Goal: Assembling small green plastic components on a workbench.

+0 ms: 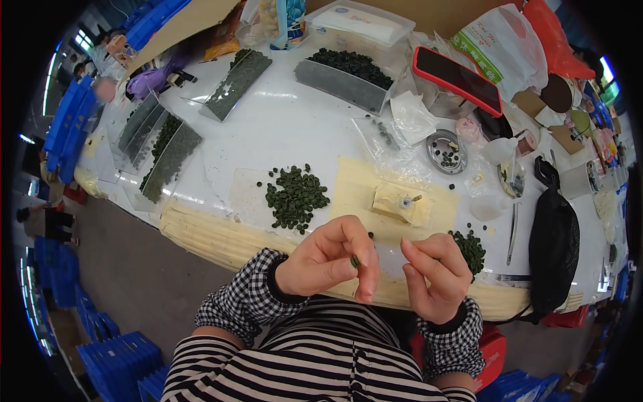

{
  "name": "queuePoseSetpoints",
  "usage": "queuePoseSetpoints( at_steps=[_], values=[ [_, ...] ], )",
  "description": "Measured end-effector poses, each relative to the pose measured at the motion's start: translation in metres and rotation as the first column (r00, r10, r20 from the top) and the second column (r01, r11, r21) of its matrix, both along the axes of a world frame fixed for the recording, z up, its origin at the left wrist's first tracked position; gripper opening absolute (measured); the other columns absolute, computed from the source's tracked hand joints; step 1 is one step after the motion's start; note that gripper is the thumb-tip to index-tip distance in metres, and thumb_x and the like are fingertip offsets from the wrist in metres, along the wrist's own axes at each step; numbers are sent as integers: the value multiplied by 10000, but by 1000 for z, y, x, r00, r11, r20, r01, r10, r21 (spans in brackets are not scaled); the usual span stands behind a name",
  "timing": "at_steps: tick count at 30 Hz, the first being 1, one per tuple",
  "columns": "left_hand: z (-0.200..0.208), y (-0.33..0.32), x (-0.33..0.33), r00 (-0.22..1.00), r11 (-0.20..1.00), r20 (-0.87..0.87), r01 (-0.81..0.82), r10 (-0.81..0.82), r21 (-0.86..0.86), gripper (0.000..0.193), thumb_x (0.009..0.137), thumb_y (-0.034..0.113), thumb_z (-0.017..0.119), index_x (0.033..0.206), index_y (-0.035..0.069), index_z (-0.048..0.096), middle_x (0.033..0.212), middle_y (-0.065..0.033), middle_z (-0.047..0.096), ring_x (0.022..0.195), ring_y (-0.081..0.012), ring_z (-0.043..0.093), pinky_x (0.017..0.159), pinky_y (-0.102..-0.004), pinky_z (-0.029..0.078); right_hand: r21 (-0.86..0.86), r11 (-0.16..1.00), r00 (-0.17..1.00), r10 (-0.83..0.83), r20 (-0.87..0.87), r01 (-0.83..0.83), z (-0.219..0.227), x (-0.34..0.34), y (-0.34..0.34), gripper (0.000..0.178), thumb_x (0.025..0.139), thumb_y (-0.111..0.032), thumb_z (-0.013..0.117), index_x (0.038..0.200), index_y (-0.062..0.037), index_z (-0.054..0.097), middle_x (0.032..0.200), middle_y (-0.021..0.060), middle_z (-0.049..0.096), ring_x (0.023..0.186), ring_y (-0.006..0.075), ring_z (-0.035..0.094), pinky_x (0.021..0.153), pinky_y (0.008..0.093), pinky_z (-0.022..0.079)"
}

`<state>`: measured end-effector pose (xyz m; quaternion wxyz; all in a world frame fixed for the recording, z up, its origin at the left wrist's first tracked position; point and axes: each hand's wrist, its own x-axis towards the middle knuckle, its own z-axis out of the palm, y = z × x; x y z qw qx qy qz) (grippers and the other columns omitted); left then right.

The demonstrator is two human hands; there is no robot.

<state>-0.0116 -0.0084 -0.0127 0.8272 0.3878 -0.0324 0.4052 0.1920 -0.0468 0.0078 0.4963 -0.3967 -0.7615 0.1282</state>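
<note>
My left hand [328, 258] is raised above the table's near edge, its thumb and forefinger pinching a small dark green disc [355, 262]. Just to the right, my right hand [439, 275] has its fingers curled together and pointing at the left hand; what they hold, if anything, is hidden. Beyond the left hand lies a loose pile of dark green discs [295, 197]. A second pile of green discs [471, 251] is partly behind my right hand. A pale yellow block with a small upright pin [402, 201] sits on a yellow sheet [348, 175] beyond both hands.
Grey trays of green pieces [341, 84] stand at the back and left. A red-cased phone [459, 79] leans at the back right. Nearby are a round dish [447, 151], tweezers [513, 234] and a black mesh bag [554, 248]. Padded edging [207, 234] lines the table's front.
</note>
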Motion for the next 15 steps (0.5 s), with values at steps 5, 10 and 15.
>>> queuePoseSetpoints(
  at_steps=[5,10,15],
  values=[
    [3,0,-1,1000,1000,13,25,-25,-13,139,973,180,570,983,77,478,822,-109,606,732,-222,603,588,-283,516,1,1000,1000,-8,3,8,1,0,-1,384,671,64,726,1047,-15,719,846,74,642,692,212,562,621,304,449],
    [5,1,0,999,999,12,37,-36,-28,182,934,211,609,906,80,485,793,-82,581,714,-204,578,583,-276,481,10,1000,1000,-12,0,12,0,0,-1,373,684,65,723,1048,-14,718,844,73,643,695,209,561,618,304,445],
    [-2,5,1,998,992,-20,-65,64,-105,182,911,223,575,883,87,457,772,-76,558,727,-177,531,662,-288,441,0,999,999,-33,8,33,1,1,-2,370,698,69,716,1058,-12,713,842,71,643,703,206,564,621,297,445]
  ],
)
